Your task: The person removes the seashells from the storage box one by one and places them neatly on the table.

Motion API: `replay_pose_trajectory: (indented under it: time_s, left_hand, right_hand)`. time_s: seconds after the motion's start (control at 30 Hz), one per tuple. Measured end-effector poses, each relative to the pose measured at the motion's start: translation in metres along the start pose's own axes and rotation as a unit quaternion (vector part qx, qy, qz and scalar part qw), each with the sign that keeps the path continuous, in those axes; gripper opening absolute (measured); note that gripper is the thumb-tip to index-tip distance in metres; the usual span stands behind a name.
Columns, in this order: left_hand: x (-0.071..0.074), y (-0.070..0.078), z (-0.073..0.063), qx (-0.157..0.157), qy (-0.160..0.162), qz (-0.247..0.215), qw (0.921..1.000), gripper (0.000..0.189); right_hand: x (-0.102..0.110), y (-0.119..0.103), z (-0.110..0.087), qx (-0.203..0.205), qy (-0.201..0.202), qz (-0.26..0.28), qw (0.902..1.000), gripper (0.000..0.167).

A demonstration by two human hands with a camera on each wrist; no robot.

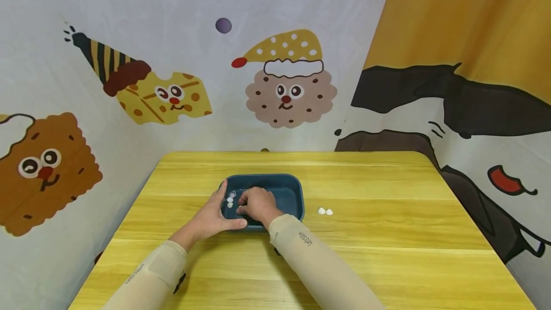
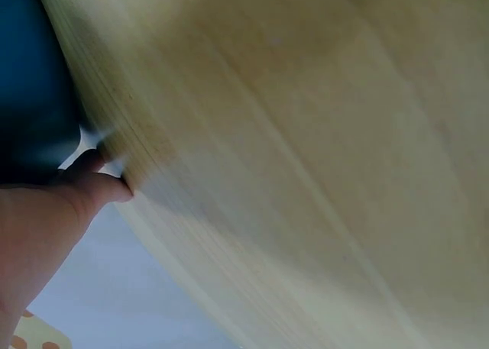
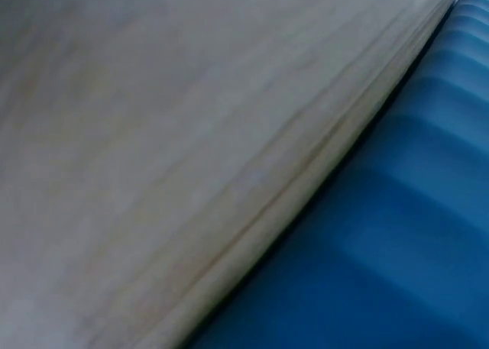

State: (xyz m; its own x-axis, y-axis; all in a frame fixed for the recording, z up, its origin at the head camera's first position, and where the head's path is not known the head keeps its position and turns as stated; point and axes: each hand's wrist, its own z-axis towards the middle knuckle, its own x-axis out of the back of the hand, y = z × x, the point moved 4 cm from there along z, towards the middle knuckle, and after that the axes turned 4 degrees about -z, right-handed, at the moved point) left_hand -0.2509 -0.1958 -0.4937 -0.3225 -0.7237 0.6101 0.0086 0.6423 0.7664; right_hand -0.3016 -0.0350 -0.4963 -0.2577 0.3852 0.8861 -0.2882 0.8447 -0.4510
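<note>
A dark blue rectangular tray (image 1: pixel 287 197) sits on the wooden table. My left hand (image 1: pixel 213 214) holds its left end, thumb along the front rim and fingers up the left side. In the left wrist view, fingertips (image 2: pixel 114 187) show beside the tray's blue wall (image 2: pixel 34 82). My right hand (image 1: pixel 260 204) reaches down inside the tray, fingers bent and tips together at a small whitish piece, mostly hidden by them. Several small white shell-like pieces (image 1: pixel 230 200) lie near the tray's left wall. The right wrist view shows only the tray's ribbed outer wall (image 3: pixel 382 242) and the tabletop.
Two more small white pieces (image 1: pixel 325 211) lie on the table (image 1: pixel 387 233) just right of the tray. Behind the table hangs a cloth (image 1: pixel 193 8) printed with cartoon biscuits and cheese.
</note>
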Motion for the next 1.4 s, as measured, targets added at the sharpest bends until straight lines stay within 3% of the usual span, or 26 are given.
replay_pose_trajectory:
  time_s: [0.9, 1.4]
  left_hand:
    - [-0.0017, -0.0062, 0.0027, -0.008, 0.006, -0.009, 0.9999, 0.139]
    - [-0.0021, -0.0075, 0.0021, -0.009, 0.006, -0.009, 0.9999, 0.136]
  right_hand:
    - [-0.0015, -0.0034, -0.0014, 0.052, -0.014, 0.040, 0.9978, 0.007]
    - [-0.0028, -0.0056, -0.0002, 0.066, -0.021, 0.009, 0.9976, 0.015]
